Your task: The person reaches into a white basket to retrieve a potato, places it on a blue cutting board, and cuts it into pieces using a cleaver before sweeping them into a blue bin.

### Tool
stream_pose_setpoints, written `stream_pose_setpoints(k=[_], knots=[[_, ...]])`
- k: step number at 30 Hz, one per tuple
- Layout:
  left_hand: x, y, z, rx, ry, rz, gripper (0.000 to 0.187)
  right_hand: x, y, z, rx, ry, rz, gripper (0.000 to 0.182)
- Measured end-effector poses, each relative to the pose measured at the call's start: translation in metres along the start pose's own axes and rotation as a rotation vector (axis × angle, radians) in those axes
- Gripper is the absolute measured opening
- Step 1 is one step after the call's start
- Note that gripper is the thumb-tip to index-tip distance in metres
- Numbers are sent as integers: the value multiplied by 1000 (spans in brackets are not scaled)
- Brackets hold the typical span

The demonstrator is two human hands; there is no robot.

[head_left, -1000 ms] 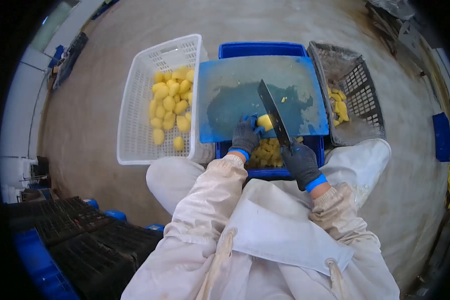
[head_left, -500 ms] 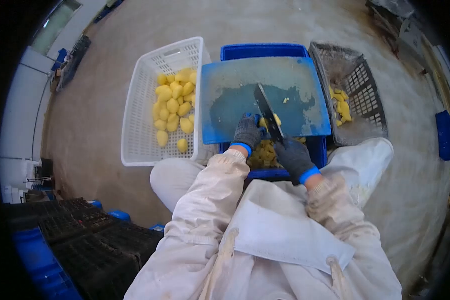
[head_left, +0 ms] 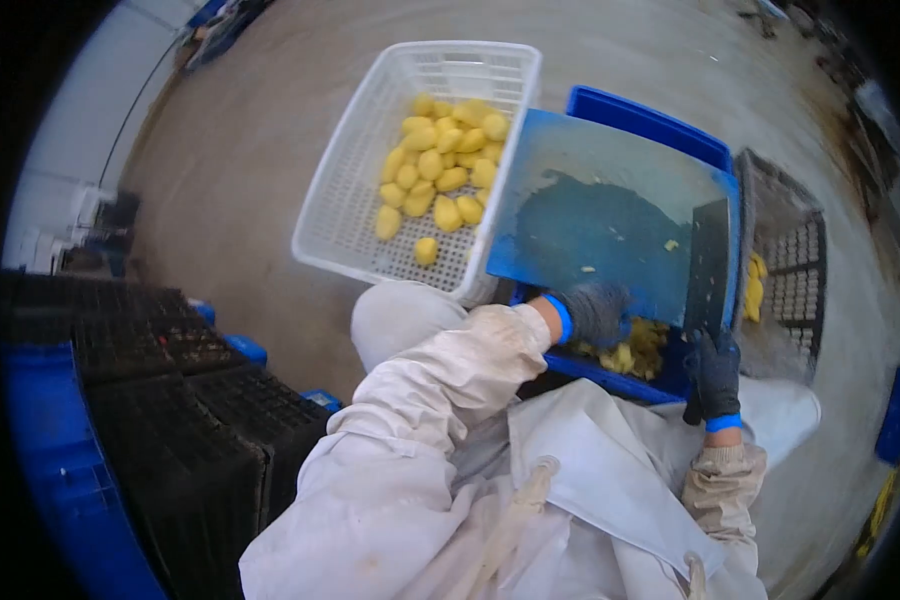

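My right hand (head_left: 715, 375), in a dark glove with a blue cuff, grips the handle of a wide-bladed knife (head_left: 708, 255). The blade lies along the right side of a blue cutting board (head_left: 560, 150), tip pointing away from me. At the board's near edge, my gloved left hand (head_left: 592, 312) hangs over a blue bin (head_left: 650, 390) of cut yellow potato pieces (head_left: 638, 352). Motion blurs its fingers, so whether they hold anything does not show. A few small scraps remain on the wet board surface.
Left of the board stands a white crate (head_left: 345, 215) with peeled potatoes (head_left: 430, 165). On the right, a dark crate (head_left: 795, 270) holds more yellow pieces (head_left: 755, 285). Stacked black crates (head_left: 180, 440) are at lower left, beside a blue one (head_left: 70, 470).
The view has swung left, shifting the crates rightward in the picture. The knife has moved from the board's middle to its right side. The left hand has left the potato piece beside the blade.
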State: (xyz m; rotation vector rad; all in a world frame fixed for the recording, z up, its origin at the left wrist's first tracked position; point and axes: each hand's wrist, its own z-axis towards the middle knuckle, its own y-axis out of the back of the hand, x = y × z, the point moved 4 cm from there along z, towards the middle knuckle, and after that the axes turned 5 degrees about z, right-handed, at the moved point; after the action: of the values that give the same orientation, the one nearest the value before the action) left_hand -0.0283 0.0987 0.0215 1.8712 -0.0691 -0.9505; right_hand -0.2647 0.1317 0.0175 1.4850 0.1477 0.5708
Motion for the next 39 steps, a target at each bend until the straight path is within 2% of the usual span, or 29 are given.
stream_pose_setpoints(k=[1,2,3,4,5,6,7,8,9,10,11,12,13,14,15,16,17,21,25,26,27,30,31,32,34,35,36,38,39], knots=[[26,25,-1,18,67,141,40,-12,-11,6,43,-196,294,31],[71,38,-11,-380,5,250,33,-21,-24,10,92,-398,582,31],[125,62,-24,-811,162,-210,28,-20,-29,13,103,-381,580,31],[175,87,-39,-882,322,-348,26,-14,-29,17,86,-157,160,30],[238,94,-58,-1158,289,-254,18,-6,-32,21,57,69,-258,30],[312,74,-79,-1304,385,-420,21,-4,-33,26,59,82,-261,30],[344,66,-106,-1204,759,-467,27,-6,-33,31,143,47,-196,29],[358,59,-131,-1028,912,-278,33,-4,-33,37,224,8,-134,28],[429,15,-145,-720,784,385,23,7,-27,41,228,10,-138,28],[446,-8,-154,-787,1024,-247,24,15,-18,42,230,-210,94,27],[459,-22,-156,-424,910,281,30,14,-19,42,223,-431,326,26],[435,-16,-151,-557,1131,-359,41,9,-23,39,228,-434,317,26],[443,-23,-139,-144,1037,32,52,10,-22,40,121,-177,106,26],[461,-40,-131,-144,1037,26,52,15,-24,42,13,82,-99,26],[490,-73,-123,-211,1114,-73,62,24,-20,51,19,84,-105,26],[507,-97,-117,-276,1188,-175,72,27,-12,58,113,-363,251,25],[482,-82,-107,-327,1294,-350,90,25,-16,53,202,-813,606,24],[470,-90,-79,-516,1461,-244,97,11,-22,42,189,-729,497,22],[441,-69,-81,-576,1427,-334,88,19,-20,47,189,-905,680,22],[438,-73,-83,-578,1421,-331,88,21,-19,49,165,-841,676,23],[439,-79,-85,-715,1376,-448,86,23,-18,51,139,-778,674,23],[440,-85,-84,-944,1281,-678,74,21,-19,47,166,-835,644,25],[443,-87,-88,-1032,1244,-792,64,32,-10,59,174,-659,508,26],[449,-82,-90,-1045,1231,-772,64,26,-14,51,157,-653,525,26],[446,-49,-70,-1060,476,-1062,59,26,-16,52,106,-289,212,29],[438,-27,-67,-1058,449,-1039,59,26,-13,52,127,-523,345,31],[402,15,-59,-984,349,-1013,62,22,-9,54,92,-528,358,31],[314,85,-44,-889,221,-969,65,29,-10,52,101,72,13,31],[263,112,-39,-870,225,-715,68,22,-17,50,57,-18,137,30]])
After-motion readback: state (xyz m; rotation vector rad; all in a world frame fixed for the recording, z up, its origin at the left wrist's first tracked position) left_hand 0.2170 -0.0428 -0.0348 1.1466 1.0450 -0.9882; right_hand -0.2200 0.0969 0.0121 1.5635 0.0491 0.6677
